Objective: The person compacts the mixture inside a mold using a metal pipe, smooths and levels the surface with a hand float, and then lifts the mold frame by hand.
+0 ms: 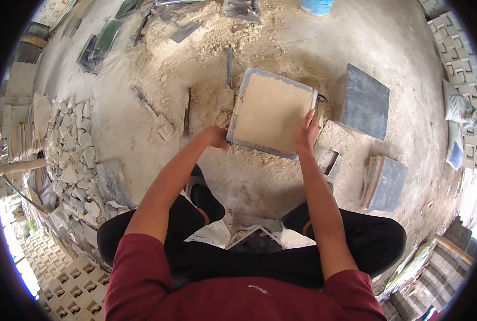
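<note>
A square mould with a smooth tan face and a grey, dusty rim is held slightly tilted in front of me. My left hand grips its lower left corner, with the fingertips partly hidden. On the opposite side, my right hand is closed round the right edge, thumb along the rim. A dark handle loop sticks out beside that edge. Under and behind the mould lies loose sandy powder on the floor.
A flat trowel, a dark bar and a long-handled tool lie to the left. Dark slabs and a leaning tile stack stand right. Broken pieces are heaped left; a blue bucket is at the back.
</note>
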